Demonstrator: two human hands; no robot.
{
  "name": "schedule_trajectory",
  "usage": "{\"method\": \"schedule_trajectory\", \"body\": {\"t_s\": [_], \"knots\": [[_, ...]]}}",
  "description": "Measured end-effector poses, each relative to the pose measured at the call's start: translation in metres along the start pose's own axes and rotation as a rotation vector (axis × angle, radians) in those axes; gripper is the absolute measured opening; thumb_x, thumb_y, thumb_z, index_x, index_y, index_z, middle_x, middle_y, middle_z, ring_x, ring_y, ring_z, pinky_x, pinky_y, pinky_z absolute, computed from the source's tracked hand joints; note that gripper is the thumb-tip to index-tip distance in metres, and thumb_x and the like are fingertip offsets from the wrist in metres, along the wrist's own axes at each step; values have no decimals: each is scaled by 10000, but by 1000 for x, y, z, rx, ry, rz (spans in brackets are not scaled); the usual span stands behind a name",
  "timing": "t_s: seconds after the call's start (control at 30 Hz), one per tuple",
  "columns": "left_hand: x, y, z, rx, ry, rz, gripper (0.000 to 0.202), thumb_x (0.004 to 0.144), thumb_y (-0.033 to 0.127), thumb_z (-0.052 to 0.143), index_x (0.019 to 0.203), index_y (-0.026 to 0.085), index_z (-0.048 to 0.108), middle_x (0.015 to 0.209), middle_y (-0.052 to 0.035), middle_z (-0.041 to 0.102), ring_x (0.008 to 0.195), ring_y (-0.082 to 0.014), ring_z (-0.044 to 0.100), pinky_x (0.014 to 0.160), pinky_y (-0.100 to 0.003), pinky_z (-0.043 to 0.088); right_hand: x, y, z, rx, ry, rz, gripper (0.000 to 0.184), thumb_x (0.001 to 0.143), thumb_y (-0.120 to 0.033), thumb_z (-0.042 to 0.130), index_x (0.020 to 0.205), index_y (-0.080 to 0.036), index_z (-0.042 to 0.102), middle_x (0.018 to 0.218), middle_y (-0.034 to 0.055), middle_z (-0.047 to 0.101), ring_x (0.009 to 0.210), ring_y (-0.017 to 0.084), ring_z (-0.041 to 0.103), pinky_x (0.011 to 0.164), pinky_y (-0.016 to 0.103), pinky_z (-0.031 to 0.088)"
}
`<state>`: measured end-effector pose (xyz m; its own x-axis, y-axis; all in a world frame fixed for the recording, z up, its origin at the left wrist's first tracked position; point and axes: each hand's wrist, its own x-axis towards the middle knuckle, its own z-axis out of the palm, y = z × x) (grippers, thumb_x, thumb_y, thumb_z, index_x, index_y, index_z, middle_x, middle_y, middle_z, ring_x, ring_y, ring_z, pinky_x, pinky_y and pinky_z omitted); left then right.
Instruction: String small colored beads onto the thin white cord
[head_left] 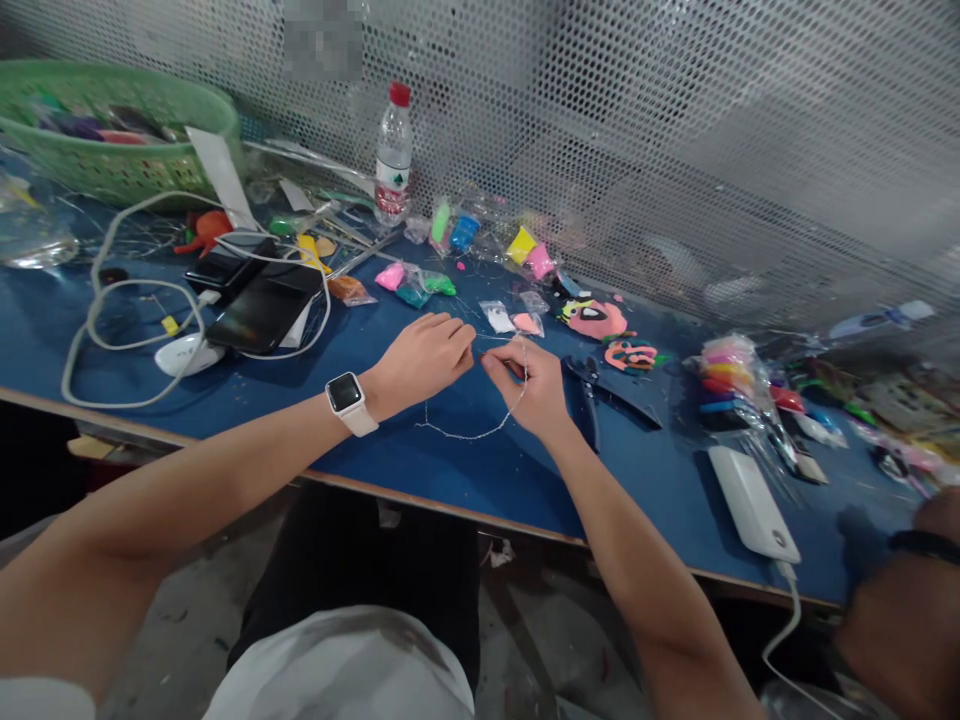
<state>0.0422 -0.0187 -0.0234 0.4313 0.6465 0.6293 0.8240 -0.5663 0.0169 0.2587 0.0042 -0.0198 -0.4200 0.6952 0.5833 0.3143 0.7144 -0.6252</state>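
Observation:
A thin, twisted silvery wire (471,437) curves in a loop below and between my hands, over the blue tabletop. My left hand (429,355), with a white-strapped watch on its wrist, is closed at one part of the wire; its fingertips are mostly hidden from me. Close beside it, my right hand (529,385) pinches the wire between thumb and forefinger, and the loop passes over the back of that hand. Dark-handled pliers (600,390) lie just right of my right hand. Small bags of white (496,317) and peach clay (527,323) rest beyond my fingers.
At left are a green basket (165,165), a black phone (266,305) and a looped white cable. A red-capped bottle (394,155) stands behind. Clay figures (596,320) and a white power bank (752,503) lie to the right. Another person's arm (907,610) shows at lower right.

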Motion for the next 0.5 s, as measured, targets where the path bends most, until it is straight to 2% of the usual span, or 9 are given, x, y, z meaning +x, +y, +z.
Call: {"method": "schedule_trajectory", "body": {"t_s": [0.1, 0.23, 0.5], "knots": [[0, 0, 2, -9, -19, 8, 253, 1093, 113, 469, 953, 154, 675, 861, -98, 706, 815, -236, 632, 792, -374, 483, -1, 1, 5, -6, 45, 11, 203, 1040, -415, 727, 967, -262, 837, 689, -9, 579, 615, 166, 471, 633, 351, 432], [0, 1, 3, -13, -26, 3, 237, 1094, 122, 473, 978, 145, 679, 888, -110, 714, 839, -241, 645, 806, -374, 491, -1, 0, 5, -20, 77, 10, 173, 1040, -367, 725, 974, -267, 850, 681, -8, 568, 617, 171, 478, 629, 353, 440], [-1, 1, 3, -77, -17, -28, 204, 1100, 149, 501, 977, 159, 664, 884, -93, 715, 819, -226, 648, 811, -361, 505, -2, -8, 6, -82, 77, 1, 279, 1083, -477, 684, 987, -264, 838, 710, 13, 599, 627, 185, 526, 649, 368, 488]]}}
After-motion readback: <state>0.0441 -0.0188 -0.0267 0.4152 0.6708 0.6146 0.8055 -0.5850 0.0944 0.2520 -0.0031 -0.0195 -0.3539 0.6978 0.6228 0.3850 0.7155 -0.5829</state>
